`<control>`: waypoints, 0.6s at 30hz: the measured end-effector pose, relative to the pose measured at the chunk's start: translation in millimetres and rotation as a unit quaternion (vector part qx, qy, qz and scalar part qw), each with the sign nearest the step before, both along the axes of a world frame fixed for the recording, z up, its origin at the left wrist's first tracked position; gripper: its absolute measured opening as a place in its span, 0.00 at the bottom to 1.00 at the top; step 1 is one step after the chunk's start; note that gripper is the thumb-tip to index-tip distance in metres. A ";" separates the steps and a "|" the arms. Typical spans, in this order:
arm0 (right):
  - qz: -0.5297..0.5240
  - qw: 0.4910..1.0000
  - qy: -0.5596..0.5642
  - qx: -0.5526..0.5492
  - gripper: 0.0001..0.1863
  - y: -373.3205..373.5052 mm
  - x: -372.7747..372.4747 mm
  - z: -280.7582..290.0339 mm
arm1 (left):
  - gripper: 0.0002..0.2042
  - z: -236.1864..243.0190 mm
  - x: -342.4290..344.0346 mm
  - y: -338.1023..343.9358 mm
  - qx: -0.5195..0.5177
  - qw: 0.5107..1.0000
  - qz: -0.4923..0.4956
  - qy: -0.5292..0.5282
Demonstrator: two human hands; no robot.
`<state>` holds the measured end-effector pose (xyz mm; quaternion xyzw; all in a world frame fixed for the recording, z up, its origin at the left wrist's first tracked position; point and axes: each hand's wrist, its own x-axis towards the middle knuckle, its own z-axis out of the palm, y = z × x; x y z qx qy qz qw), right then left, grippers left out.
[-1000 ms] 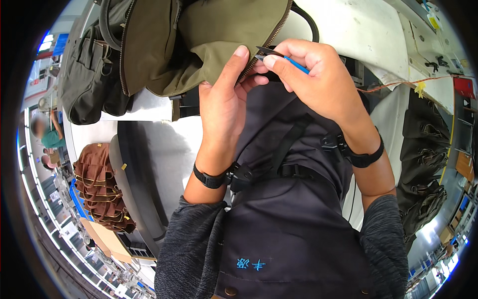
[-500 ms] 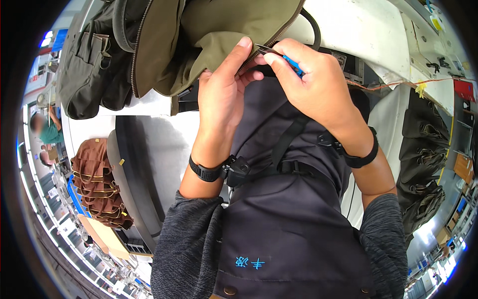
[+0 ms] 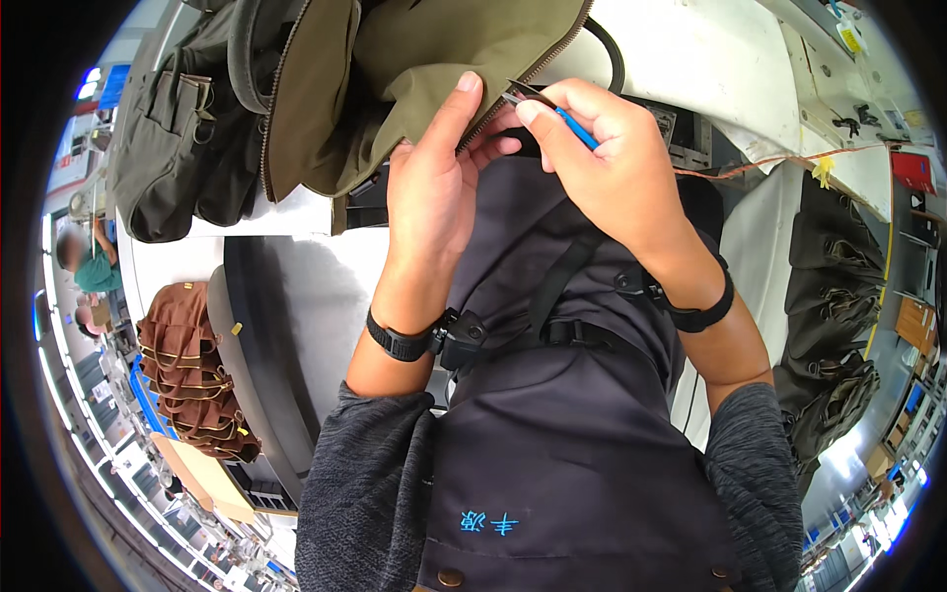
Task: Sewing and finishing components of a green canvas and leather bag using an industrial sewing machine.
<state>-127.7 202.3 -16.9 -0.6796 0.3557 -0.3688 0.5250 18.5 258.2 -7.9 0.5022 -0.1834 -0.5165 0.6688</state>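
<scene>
An olive-green zippered bag lies opened out on the table at the top of the view, its lining showing. My left hand grips the bag's edge along the zipper, thumb on the lining and fingers beneath. In my right hand are thread snips with a blue handle, held between thumb and fingers. Their dark pointed blades are apart and lie at the zipper edge, close to my left fingers. Whether a thread is between the blades is too small to tell.
Dark green bags hang in a row at right; a stack of brown bags stands at left. An orange-brown cord crosses the right side. A white sewing machine body stands behind the bag. A person in green is far left.
The whole view has shifted slightly. Both hands keep their hold on the bag edge and the snips. The snips' blades look a little wider apart.
</scene>
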 end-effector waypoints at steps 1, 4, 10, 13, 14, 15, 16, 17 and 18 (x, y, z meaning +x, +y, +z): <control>0.000 1.000 0.000 0.000 0.10 -0.8 -2.1 0.7 | 0.13 -0.7 0.2 0.3 -0.001 1.000 -0.003 0.002; 0.025 0.999 0.030 0.036 0.11 0.1 -5.7 5.1 | 0.13 -1.0 0.9 -0.1 -0.006 1.000 -0.006 0.002; 0.041 0.994 0.003 0.106 0.12 1.1 -3.9 6.9 | 0.13 -0.8 0.6 -0.5 -0.015 1.000 -0.010 -0.005; 0.044 0.994 -0.021 0.101 0.12 1.3 -3.4 8.2 | 0.13 -1.5 0.4 -0.3 -0.013 1.000 -0.008 -0.003; 0.043 0.993 -0.016 0.113 0.13 0.8 -4.1 12.4 | 0.13 -1.7 0.4 -0.2 -0.013 1.000 -0.007 -0.001; 0.041 0.991 -0.011 0.124 0.13 0.6 -4.7 14.5 | 0.13 -1.9 0.2 -0.2 -0.013 1.000 -0.007 -0.001; 0.041 0.991 -0.011 0.124 0.13 0.7 -4.5 14.3 | 0.14 -2.1 0.2 -0.1 -0.011 1.000 -0.007 0.001; 0.039 0.991 -0.015 0.125 0.13 1.0 -3.9 13.9 | 0.14 -2.2 0.1 0.0 -0.010 1.000 -0.007 0.003; 0.037 0.991 -0.019 0.125 0.13 1.4 -3.5 13.8 | 0.14 -1.8 0.0 0.3 -0.010 1.000 -0.007 0.003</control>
